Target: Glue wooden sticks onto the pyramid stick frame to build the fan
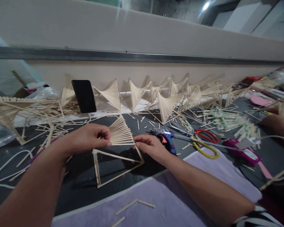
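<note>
Pale wall panel [132, 34] behind, metal rail [156, 56] across it; dark table [75, 195] below, strewn with loose sticks and offcuts.

Stick model [120, 132] at the middle of the table, just beyond the lilac cloth [215, 176], between the two hands. Left hand [92, 135]: thumb and fingers nearly closed, pinching the left end of the fan's nearest stick. Right hand [150, 146]: thumb and forefinger drawn together at that stick's right end, beside the frame; other fingers loosely curled.

Progress, judged by eye: part-built. Far portion carries a close-set twisting fan of sticks; near portion is bare frame, its bars joined at the corners. That open stretch seems to be what is left to fill. Whether the nearest stick is fixed, cannot tell.

Along the wall, a row of similar models [111, 94], their fans looking fuller. Phone [84, 96] propped upright among them. Blue glue gun [169, 140] lies near the right hand; yellow-handled scissors [205, 154] farther right. Another person's hand [278, 124] at the right edge.
</note>
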Available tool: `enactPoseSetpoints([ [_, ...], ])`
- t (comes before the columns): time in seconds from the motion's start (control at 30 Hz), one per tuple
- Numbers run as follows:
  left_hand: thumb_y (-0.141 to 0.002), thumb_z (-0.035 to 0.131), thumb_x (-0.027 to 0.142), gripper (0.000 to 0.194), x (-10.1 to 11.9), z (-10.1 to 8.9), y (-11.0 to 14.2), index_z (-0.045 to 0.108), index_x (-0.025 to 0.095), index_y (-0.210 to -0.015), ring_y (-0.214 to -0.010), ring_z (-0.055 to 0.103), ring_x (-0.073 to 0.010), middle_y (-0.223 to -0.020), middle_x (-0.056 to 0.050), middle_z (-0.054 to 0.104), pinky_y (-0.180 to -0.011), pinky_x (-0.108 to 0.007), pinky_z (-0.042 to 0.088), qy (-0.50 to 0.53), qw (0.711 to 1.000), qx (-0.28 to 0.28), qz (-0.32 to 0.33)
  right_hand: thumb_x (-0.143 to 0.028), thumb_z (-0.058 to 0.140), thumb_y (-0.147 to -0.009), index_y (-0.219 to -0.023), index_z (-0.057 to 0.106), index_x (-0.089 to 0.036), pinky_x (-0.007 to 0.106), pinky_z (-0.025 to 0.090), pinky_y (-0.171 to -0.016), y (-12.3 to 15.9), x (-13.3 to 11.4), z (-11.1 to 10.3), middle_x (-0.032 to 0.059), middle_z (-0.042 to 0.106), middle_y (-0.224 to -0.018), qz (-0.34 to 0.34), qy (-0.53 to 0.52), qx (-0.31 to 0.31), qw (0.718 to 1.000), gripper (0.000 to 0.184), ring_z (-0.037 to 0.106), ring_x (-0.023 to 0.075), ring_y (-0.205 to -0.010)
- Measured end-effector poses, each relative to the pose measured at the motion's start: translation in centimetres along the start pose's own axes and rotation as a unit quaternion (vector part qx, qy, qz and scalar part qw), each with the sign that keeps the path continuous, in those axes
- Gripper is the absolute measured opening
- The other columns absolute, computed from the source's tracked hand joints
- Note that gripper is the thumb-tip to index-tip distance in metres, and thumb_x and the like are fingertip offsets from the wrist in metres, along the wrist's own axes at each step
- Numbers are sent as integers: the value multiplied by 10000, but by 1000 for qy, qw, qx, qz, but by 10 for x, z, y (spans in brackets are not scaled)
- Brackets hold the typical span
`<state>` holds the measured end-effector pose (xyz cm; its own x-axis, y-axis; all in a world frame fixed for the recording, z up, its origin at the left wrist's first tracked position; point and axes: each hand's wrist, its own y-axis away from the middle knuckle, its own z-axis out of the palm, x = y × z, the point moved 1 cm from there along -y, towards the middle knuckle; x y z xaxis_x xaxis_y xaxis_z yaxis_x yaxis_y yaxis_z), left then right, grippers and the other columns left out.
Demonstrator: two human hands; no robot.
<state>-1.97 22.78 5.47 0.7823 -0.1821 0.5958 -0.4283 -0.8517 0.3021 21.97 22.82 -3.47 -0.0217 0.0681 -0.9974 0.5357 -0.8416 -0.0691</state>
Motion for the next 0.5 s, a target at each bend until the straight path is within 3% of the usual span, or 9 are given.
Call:
enactPoseSetpoints([
  [0.23,-711,583,381,211,-2,1,-1,580,171,-728,-609,432,-110,-627,35,507,-523,-200,319,17,1000,-7,2,-330,643,-728,-909,665,-176,286,456,-737,-3,5,0,22,677,-811,0,15,14,1000,239,604,141,-745],
  [0.5,-726,539,313,152,-2,-3,5,566,163,-714,-605,429,-104,-634,32,496,-529,-200,308,27,999,11,34,-307,644,-729,-893,663,-178,281,455,-706,-1,8,1,24,676,-799,-3,40,33,999,211,598,138,-720],
])
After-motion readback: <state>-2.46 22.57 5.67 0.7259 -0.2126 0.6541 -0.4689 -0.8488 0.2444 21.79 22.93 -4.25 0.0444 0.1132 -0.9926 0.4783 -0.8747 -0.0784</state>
